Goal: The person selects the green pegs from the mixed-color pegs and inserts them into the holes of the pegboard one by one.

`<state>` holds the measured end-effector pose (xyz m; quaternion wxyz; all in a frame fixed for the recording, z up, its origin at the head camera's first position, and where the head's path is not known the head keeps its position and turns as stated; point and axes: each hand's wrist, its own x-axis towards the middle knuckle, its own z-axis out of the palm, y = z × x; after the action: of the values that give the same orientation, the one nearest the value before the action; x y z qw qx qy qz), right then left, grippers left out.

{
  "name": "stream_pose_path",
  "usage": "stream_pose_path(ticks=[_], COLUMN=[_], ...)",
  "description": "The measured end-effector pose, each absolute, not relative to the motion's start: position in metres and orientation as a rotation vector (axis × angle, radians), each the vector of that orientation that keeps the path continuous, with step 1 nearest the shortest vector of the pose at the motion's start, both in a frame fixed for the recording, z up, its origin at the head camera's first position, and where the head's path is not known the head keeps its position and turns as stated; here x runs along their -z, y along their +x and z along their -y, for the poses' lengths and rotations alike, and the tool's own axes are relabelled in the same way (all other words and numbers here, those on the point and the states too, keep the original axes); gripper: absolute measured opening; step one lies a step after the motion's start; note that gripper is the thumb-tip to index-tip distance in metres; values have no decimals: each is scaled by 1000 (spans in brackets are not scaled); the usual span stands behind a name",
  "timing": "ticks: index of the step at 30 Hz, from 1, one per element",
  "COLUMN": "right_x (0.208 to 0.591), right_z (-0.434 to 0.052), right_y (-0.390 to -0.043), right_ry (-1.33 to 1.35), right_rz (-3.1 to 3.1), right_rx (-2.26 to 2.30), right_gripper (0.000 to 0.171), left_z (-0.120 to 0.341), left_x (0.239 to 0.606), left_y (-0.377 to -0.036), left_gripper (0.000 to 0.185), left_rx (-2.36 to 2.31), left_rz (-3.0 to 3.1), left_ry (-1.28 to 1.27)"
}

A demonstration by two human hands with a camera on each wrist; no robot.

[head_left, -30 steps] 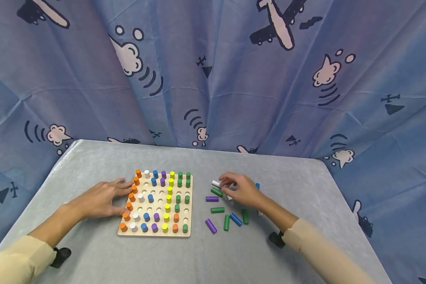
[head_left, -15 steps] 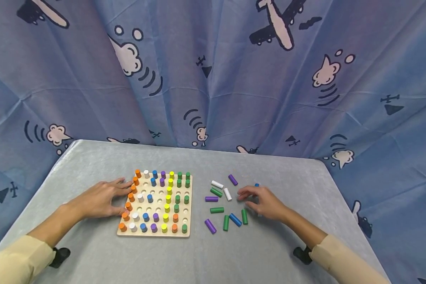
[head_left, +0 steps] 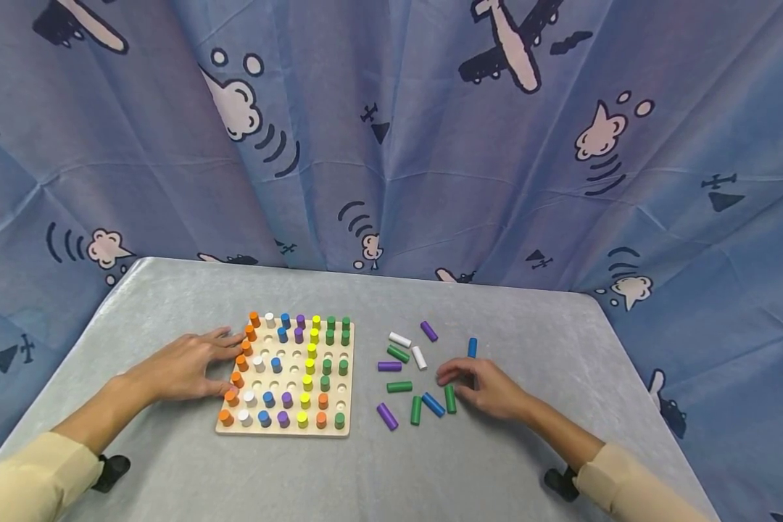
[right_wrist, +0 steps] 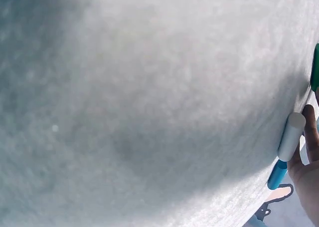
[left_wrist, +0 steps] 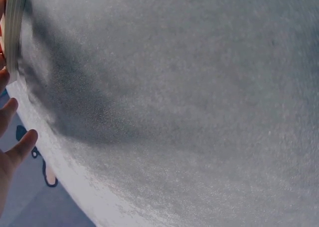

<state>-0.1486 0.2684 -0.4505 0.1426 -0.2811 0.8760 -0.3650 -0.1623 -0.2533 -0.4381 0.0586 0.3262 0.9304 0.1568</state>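
Grey tabletop point(head_left: 431, 464) before a blue aeroplane-print curtain point(head_left: 391, 145), pegboard and loose pegs laid out.

Head view: the left hand point(head_left: 185, 366) lies flat, fingers spread, touching the left edge of the wooden pegboard point(head_left: 286, 428); the right hand point(head_left: 486, 388) rests loosely curled among the loose pegs, fingertips at a green peg point(head_left: 450, 399), gripping nothing plainly. Left wrist view: fingertips point(left_wrist: 12, 147) beside the board's rim. Right wrist view: a white peg point(right_wrist: 291, 136) and a blue peg point(right_wrist: 277, 175) lie by the palm.

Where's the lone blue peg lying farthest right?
Head view: the blue peg lies on the grey table, right of the loose pegs, just beyond the right hand.
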Motion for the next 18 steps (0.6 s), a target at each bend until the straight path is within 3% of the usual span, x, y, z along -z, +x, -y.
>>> stream_pose_path(ticks=[18], right_x=[453], right_z=[-268], right_y=[-146], right_ry=[-928], right_rz=[-2531], right_rx=[1066], right_gripper=[35], left_z=[253], left_x=[438], left_y=[-162], left_gripper=[71], left_rx=[-470], left_rz=[-2816], left_ry=[978])
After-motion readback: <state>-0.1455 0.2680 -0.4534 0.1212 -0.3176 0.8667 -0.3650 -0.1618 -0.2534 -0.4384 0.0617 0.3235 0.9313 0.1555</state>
